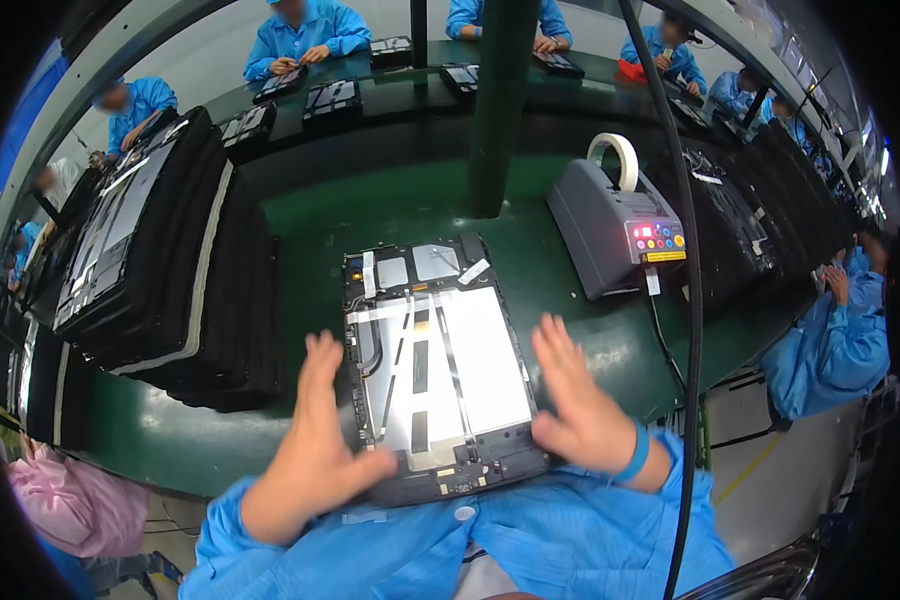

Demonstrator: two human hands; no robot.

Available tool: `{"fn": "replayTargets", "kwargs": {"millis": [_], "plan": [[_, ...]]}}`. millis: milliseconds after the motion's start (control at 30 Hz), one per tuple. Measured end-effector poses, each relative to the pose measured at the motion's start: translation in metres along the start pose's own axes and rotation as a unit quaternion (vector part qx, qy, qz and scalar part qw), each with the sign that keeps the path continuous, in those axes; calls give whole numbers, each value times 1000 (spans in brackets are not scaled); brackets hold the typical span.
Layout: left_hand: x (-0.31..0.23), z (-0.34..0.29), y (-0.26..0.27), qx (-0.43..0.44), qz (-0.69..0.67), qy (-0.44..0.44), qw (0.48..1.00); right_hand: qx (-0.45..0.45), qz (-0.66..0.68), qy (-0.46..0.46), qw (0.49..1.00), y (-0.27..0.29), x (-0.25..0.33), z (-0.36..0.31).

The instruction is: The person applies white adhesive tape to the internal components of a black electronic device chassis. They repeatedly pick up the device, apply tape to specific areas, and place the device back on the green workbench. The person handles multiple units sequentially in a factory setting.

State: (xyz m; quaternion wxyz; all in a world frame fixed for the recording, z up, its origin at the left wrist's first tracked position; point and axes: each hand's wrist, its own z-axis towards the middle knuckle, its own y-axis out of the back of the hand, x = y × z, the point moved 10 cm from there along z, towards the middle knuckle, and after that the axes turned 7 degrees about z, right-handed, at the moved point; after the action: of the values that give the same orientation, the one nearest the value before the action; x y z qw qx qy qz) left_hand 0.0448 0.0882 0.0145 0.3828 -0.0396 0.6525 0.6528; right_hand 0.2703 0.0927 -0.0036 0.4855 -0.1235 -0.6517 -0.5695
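Observation:
An opened tablet-like device (490, 350) lies on the green table right in front of me, its bare inside facing up. Silver panels, dark strips, pieces of white tape and small circuit parts show on it. My left hand (315, 450) is at its left side, fingers stretched and thumb spread over the lower left corner. On the opposite side my right hand (585, 410) is also spread, with its thumb by the lower right edge. Neither hand grips anything; whether the thumbs touch the device I cannot tell. A blue band (633, 452) circles my right wrist.
A grey tape dispenser (600, 230) with a white roll stands back right, its cable hanging down. A tall stack of black trays (190, 270) rises at left; more trays (740, 220) sit at right. A green post (500, 120) and black cable (692, 350) cross the view. Co-workers (305, 40) sit beyond.

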Motion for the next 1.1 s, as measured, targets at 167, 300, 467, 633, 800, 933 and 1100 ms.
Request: {"fn": "replayTargets", "kwargs": {"millis": [167,300,467,633,800,933,1100], "plan": [[-19,-41,-38,100,-210,-38,972,-22,119,27,992,-29,19,-15],[-42,-41,10,16,-138,-101,985,-43,222,46,973,-16,55,-8],[-81,-39,125,-85,30,-134,987,-94,333,143,927,20,149,36],[-46,-55,260,-230,75,-69,968,-60,299,272,912,20,225,134],[52,-68,325,-240,66,16,968,-37,246,334,909,-34,281,217],[119,-63,315,-219,11,49,974,36,206,213,954,-78,238,280],[112,-89,311,-357,-26,-17,934,53,243,218,944,-55,240,226]]}}
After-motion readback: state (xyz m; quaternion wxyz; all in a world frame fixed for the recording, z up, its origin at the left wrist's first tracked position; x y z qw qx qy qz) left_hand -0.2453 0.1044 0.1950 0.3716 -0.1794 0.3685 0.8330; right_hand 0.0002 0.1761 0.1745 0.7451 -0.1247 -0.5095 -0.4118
